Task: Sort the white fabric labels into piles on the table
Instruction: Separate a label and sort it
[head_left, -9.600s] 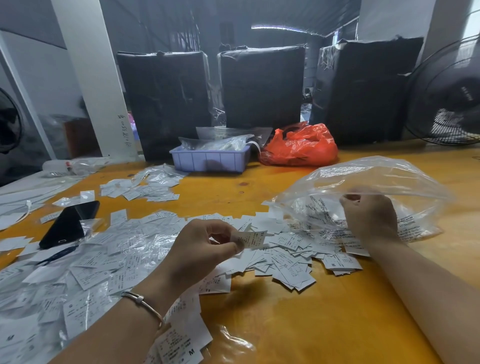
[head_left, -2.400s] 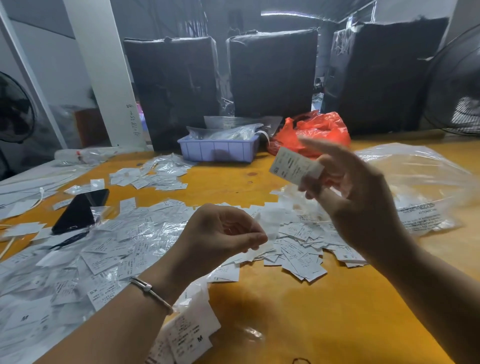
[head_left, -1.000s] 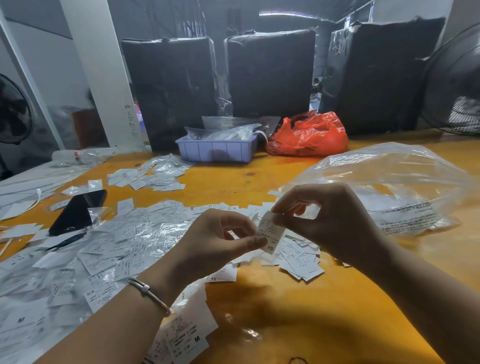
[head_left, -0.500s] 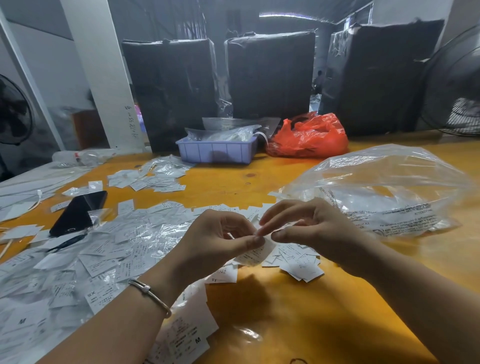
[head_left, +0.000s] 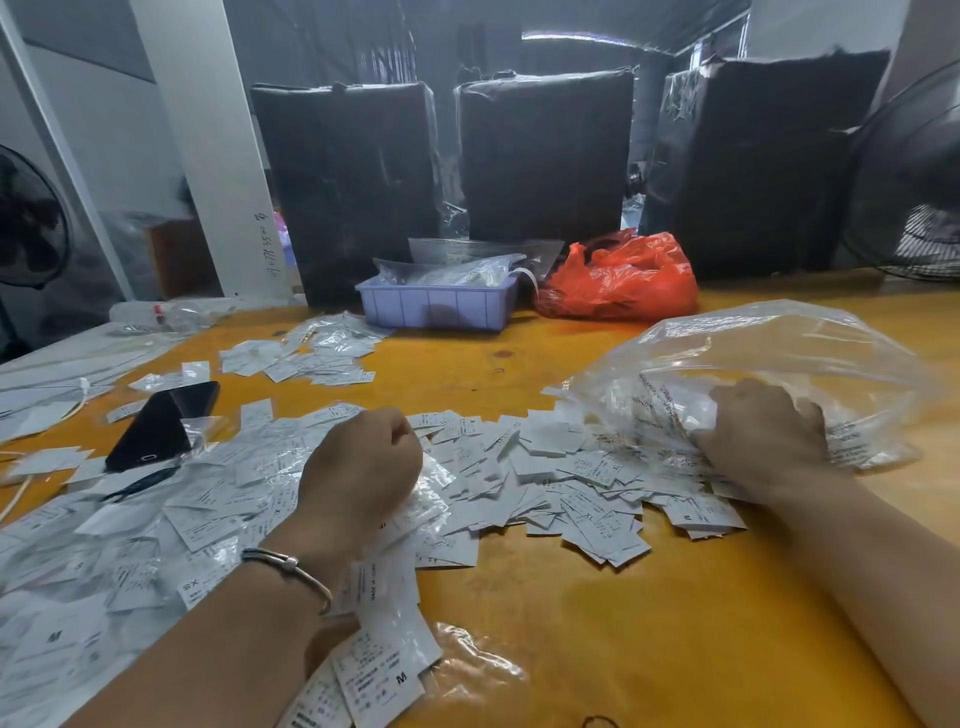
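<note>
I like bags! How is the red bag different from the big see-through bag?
The red bag is opaque, so its contents are hidden; the see-through bag shows white labels inside. The red bag sits untouched at the table's far edge beside the purple tray; the see-through bag lies nearer, with the right hand at its mouth. Both are crinkly plastic.

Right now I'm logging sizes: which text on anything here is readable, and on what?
"M": label stack at the near edge.
"SX": label by the left wrist.
"M": label under the right forearm.
"M": label far left.
Pillar handwriting and the labels' fine print: too blurred.
</note>
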